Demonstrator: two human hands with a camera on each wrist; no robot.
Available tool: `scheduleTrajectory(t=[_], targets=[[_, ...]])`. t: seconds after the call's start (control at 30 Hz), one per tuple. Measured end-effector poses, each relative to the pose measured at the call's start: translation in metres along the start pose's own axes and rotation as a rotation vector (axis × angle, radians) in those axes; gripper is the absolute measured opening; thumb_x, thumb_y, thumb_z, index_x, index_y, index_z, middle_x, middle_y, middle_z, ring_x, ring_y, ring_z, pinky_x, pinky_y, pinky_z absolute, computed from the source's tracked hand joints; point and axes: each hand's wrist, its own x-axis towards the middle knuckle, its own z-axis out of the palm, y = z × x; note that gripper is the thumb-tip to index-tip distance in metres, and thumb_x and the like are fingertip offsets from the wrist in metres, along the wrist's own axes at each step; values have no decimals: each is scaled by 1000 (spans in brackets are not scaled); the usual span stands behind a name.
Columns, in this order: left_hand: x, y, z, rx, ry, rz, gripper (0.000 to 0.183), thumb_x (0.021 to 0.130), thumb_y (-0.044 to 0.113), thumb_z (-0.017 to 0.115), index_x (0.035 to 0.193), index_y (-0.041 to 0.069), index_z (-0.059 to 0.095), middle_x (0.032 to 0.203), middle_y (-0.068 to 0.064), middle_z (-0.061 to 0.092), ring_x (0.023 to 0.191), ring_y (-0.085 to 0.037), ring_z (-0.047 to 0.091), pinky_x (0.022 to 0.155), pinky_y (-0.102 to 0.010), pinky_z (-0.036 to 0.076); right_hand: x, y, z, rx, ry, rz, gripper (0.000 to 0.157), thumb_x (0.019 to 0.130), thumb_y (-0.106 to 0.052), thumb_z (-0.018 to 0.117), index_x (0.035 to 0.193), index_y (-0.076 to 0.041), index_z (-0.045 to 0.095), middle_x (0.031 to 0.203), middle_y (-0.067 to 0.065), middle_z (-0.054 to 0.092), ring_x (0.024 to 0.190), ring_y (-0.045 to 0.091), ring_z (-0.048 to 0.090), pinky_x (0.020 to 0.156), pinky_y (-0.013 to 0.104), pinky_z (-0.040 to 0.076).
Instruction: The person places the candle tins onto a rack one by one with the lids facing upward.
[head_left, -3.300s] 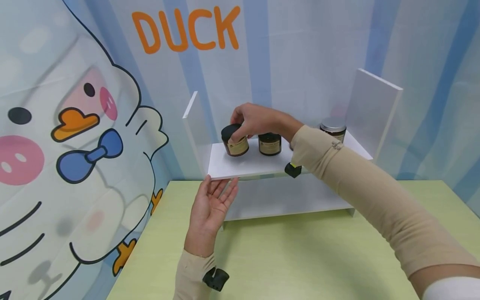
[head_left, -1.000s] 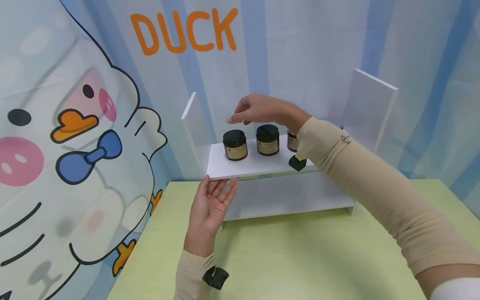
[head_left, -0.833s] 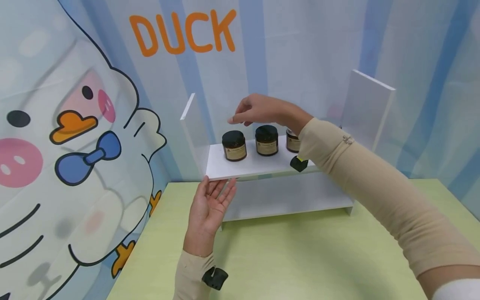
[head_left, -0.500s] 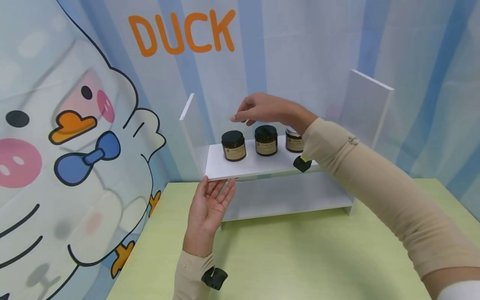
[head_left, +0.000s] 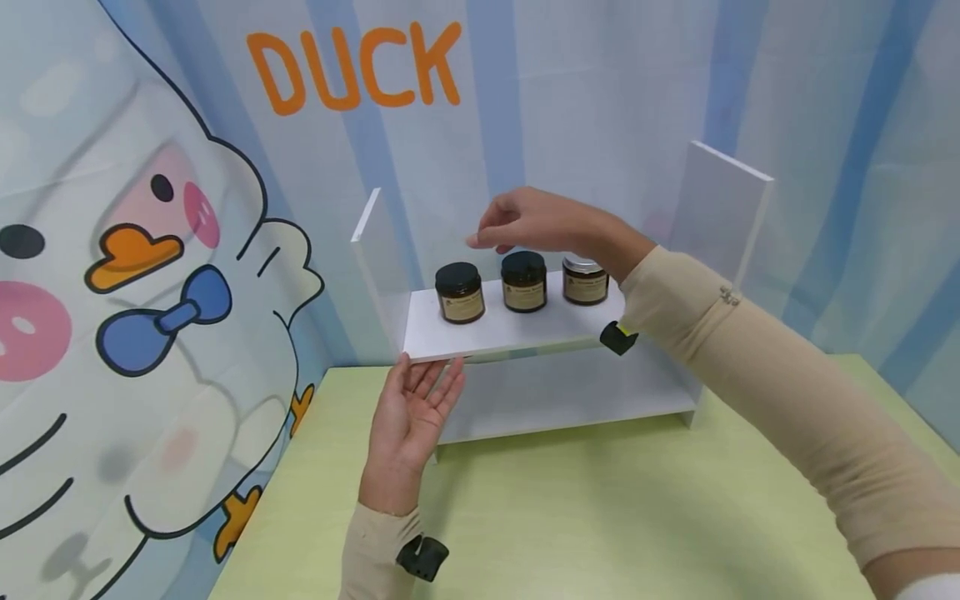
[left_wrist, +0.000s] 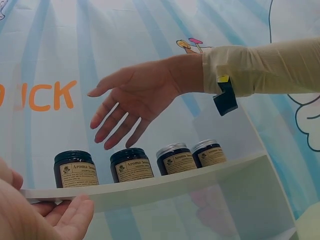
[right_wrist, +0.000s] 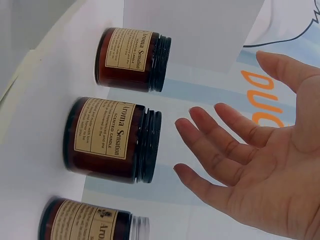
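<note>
Scented candle jars of amber glass stand upright in a row on the white shelf. At the left is a black-lidded candle jar, then a second black-lidded candle jar, then a silver-lidded candle jar. The left wrist view shows another silver-lidded candle jar at the row's far end, which my right arm hides in the head view. My right hand hovers over the two black lids, fingers loose and holding nothing. My left hand, palm up with extended fingers, touches the underside of the shelf's front left corner.
Upright white side panels, left and right, rise from the shelf ends. Below runs a lower white board, with the unit standing on a pale green table. A duck-print cloth hangs behind and at left.
My right hand has let go of the left black-lidded candle jar, risen above it and drifted right. That jar now stands upright. My left hand has stayed at the shelf corner.
</note>
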Motion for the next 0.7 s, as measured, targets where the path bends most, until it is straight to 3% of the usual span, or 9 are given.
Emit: scheduleTrajectory(t=[0.3,0.7], targets=[[-2,1,2,5,10,-7,52,111,39,39,149,3,40,138,-14,52,126,-31,61,110,-42,49,-26,6,1,4,51,-43,54,96,-57,61,132,-17,57,127,4,61,118,22,59,105,48,47],[-3,0,1,19,-4,-9,54,110,39,42,150,2,39,135,-13,55,122,-29,64,108,-41,50,-60,20,8,17,126,-62,55,98,-52,61,136,-12,57,134,3,59,132,25,50,111,52,42]])
